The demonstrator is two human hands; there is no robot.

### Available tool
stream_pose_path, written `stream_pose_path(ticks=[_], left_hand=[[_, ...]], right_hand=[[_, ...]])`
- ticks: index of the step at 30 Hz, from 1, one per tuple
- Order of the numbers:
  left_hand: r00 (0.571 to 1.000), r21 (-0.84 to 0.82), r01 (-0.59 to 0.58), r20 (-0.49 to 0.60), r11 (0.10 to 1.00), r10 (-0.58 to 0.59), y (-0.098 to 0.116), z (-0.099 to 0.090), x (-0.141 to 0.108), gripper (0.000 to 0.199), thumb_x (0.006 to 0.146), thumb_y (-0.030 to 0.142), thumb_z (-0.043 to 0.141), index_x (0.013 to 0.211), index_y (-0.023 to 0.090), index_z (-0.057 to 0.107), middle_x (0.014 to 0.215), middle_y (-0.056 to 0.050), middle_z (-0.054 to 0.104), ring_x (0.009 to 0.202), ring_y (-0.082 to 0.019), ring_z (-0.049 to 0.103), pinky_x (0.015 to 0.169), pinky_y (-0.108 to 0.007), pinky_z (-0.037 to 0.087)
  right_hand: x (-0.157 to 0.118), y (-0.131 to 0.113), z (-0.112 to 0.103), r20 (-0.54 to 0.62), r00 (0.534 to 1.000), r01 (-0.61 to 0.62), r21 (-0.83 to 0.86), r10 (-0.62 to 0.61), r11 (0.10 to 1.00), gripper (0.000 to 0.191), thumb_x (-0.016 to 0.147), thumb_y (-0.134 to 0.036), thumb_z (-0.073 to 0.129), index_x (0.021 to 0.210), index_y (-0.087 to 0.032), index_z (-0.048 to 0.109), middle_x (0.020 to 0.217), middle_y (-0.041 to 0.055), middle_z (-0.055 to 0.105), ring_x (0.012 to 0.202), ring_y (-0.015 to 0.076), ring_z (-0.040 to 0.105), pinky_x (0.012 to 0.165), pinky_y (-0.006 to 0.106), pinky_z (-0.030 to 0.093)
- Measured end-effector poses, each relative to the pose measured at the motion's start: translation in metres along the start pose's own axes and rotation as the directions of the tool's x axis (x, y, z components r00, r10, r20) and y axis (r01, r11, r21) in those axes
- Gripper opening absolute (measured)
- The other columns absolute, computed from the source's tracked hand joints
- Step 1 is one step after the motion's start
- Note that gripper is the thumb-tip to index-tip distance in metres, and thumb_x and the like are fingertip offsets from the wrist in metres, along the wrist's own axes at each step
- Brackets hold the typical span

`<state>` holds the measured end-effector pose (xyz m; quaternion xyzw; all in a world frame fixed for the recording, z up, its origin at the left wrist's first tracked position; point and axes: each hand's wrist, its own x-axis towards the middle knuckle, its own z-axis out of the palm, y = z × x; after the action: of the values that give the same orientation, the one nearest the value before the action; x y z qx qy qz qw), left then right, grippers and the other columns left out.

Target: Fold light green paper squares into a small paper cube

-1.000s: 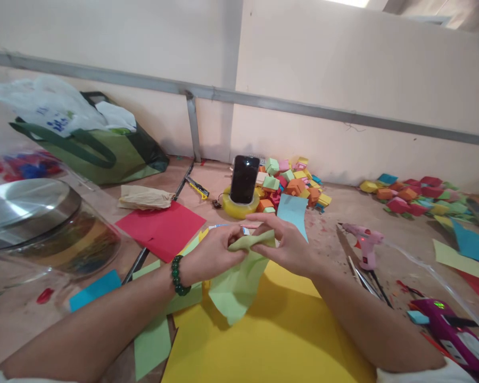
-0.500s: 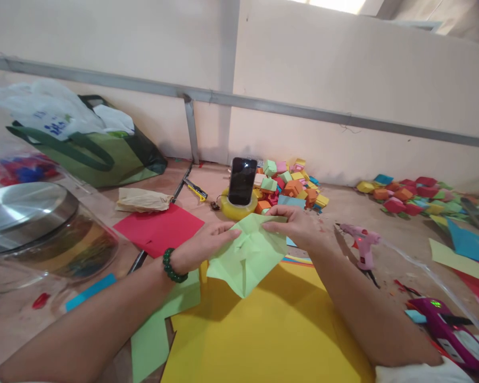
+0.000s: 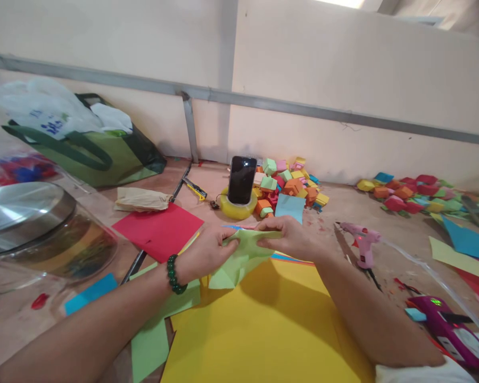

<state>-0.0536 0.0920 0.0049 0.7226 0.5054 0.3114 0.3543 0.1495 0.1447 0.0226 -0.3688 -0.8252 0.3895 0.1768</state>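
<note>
- One green sheet (image 3: 243, 258), creased and bent, is held between the two hands, above the upper part of a large yellow sheet (image 3: 263, 335).
- The left hand (image 3: 207, 254) grips the sheet's left side, thumb on top; its other fingers are mostly hidden. A dark green bead bracelet (image 3: 176, 274) circles that wrist.
- The right hand (image 3: 295, 239) pinches the sheet's upper right edge between thumb and fingers.
- More green paper (image 3: 149, 348) lies flat at the yellow sheet's left, partly under the left forearm.
- Beyond the hands, a phone (image 3: 242, 180) stands upright at a yellow tape roll (image 3: 236, 210).
- Just right of the phone is a pile of small colored paper boxes (image 3: 293, 186), with a light blue sheet (image 3: 289, 208) in front.
- A red sheet (image 3: 162, 229) lies left of the tape roll, a tan bundle (image 3: 141, 199) at its far edge.
- A pink glue gun (image 3: 365, 246) sits to the right of the right hand.
</note>
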Motion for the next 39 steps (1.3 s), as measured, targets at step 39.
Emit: stream_pose_path(ticks=[39], left_hand=[[0.985,0.119,-0.027,0.172,0.992,0.006,-0.009,-0.007,0.004,0.023,0.064,0.018,0.052,0.079,0.017,0.069,0.069,0.001,0.065,0.066,-0.015,0.056,0.058,-0.021,0.042]], right_hand=[[0.004,0.0,0.003,-0.056,0.988,0.141,-0.09,-0.146,0.986,0.026,0.07,-0.037,0.072,0.091,-0.021,0.071,0.095,0.0062,0.072,0.088,0.0205,0.065,0.077,0.029,0.046]])
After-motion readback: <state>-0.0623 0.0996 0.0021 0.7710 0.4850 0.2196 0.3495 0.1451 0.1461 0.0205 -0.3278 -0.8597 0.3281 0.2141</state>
